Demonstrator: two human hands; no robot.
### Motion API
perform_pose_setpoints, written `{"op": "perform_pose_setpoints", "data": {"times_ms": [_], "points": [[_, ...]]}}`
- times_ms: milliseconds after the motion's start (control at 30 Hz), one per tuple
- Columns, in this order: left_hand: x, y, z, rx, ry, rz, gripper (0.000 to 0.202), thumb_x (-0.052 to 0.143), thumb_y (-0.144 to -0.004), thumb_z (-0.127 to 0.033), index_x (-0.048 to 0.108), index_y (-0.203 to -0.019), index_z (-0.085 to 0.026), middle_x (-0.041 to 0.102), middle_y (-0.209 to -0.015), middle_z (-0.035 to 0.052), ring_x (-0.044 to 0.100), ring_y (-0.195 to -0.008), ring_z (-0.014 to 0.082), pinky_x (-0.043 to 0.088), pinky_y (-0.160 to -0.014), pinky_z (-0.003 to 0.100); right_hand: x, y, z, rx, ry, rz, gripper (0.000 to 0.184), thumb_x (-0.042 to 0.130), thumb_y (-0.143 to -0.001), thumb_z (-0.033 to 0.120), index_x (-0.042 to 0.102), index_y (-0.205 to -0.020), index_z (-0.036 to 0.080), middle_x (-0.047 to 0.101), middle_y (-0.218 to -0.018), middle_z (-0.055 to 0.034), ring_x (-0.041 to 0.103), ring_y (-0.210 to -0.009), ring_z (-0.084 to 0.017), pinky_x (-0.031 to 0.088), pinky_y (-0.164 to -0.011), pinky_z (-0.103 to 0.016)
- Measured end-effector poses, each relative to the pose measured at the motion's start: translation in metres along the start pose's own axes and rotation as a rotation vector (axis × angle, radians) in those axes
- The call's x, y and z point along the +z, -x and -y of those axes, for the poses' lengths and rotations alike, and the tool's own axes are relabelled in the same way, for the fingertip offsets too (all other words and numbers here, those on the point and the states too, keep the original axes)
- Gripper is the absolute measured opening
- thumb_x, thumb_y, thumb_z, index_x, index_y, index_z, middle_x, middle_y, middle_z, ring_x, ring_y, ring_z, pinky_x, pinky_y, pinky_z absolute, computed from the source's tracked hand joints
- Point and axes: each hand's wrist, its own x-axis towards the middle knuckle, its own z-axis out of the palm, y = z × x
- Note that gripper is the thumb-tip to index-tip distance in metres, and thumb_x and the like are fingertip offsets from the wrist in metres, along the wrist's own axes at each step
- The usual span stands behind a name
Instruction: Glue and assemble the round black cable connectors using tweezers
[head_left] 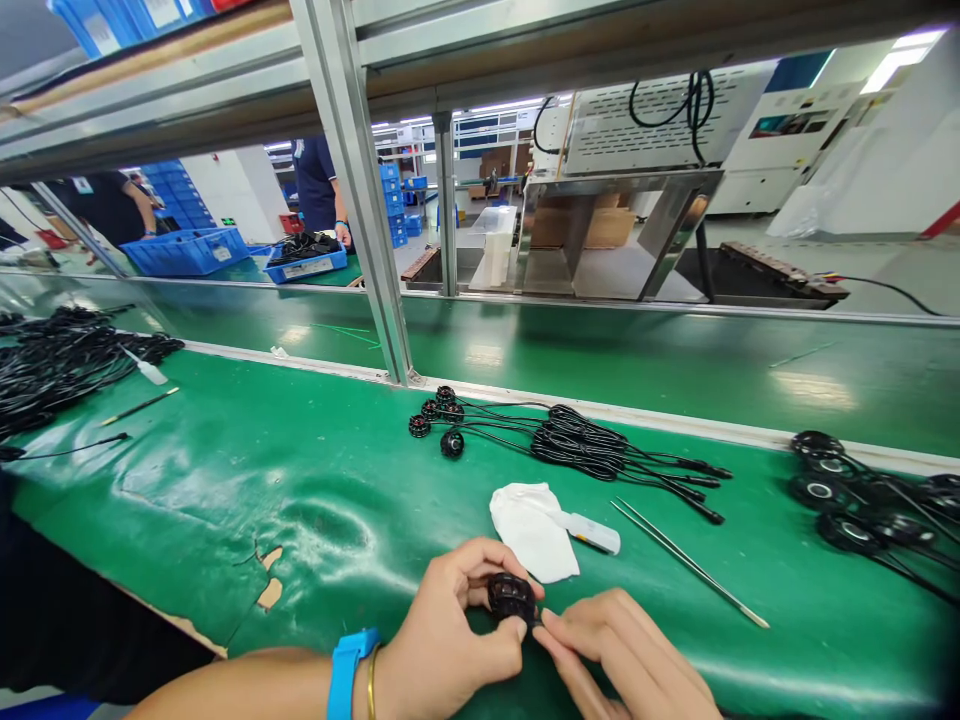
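My left hand (439,630) grips a small black round camera-like unit (511,597) between thumb and fingers, low over the green mat. Close against its lower right side, my right hand (630,650) has thumb and forefinger pinched where the unit's dark cable seems to leave it; the fingers hide most of that spot. Just beyond my hands lies a white cloth (534,530), with a small clear bottle (592,533) touching its right edge. Metal tweezers (690,565) rest on the mat to the right.
Bundled black cables with round heads (581,440) lie at the mat's back edge. More round units (847,490) sit at right, a cable heap (67,360) at far left. A metal post (360,200) rises ahead. Beyond the belt stand blue bins (184,252) and two people.
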Motion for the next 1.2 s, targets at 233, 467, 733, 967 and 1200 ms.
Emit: {"op": "perform_pose_setpoints", "data": {"times_ms": [233,467,733,967,1200], "points": [[-0.001,0.012,0.018,0.279,-0.334,-0.134,0.043,0.062,-0.062,-0.001,0.068,-0.099,-0.023,0.077,-0.098,0.0002,0.073,-0.087,0.0179,0.056,-0.086,0.025,-0.002,-0.009,0.006,-0.022,0.038,-0.096,0.014,0.063,-0.088,0.005,0.062,-0.096,0.016,0.062,-0.072,-0.0037,0.059,-0.061,-0.016,0.05,-0.052,-0.025],[-0.01,0.011,0.022,0.302,-0.281,-0.053,0.039,0.073,-0.074,-0.014,0.069,-0.11,-0.029,0.077,-0.11,0.0012,0.071,-0.101,0.0191,0.053,-0.095,0.025,0.0,-0.012,0.01,0.041,-0.068,-0.164,0.017,0.06,-0.086,0.001,0.058,-0.093,0.017,0.06,-0.072,-0.0027,0.056,-0.063,-0.015,0.048,-0.055,-0.026],[-0.007,-0.003,0.011,-0.008,0.139,0.033,0.039,0.071,-0.084,-0.032,0.06,-0.119,-0.018,0.073,-0.105,0.009,0.067,-0.1,0.0196,0.051,-0.09,0.028,-0.001,-0.019,0.007,0.124,-0.078,-0.062,0.011,0.053,-0.094,0.01,0.058,-0.096,0.02,0.062,-0.082,-0.0033,0.061,-0.076,-0.017,0.051,-0.066,-0.028],[-0.006,-0.011,0.014,-0.097,-0.033,-0.049,0.043,0.07,-0.076,-0.02,0.061,-0.117,-0.013,0.071,-0.093,0.008,0.066,-0.085,0.0184,0.049,-0.077,0.028,-0.067,0.011,-0.086,0.339,0.806,0.064,0.034,0.042,-0.092,0.041,0.067,-0.084,0.02,0.065,-0.077,-0.0107,0.065,-0.067,-0.03,0.045,-0.046,-0.036],[-0.002,-0.008,0.007,-0.069,-0.247,-0.058,0.039,0.063,-0.071,-0.015,0.066,-0.11,-0.014,0.058,-0.075,-0.0008,0.047,-0.064,0.0105,0.042,-0.062,0.023,-0.086,0.013,-0.099,0.673,0.599,0.199,0.024,0.051,-0.078,0.038,0.054,-0.058,0.025,0.055,-0.053,-0.0029,0.05,-0.033,-0.019,0.033,-0.031,-0.028]]}}
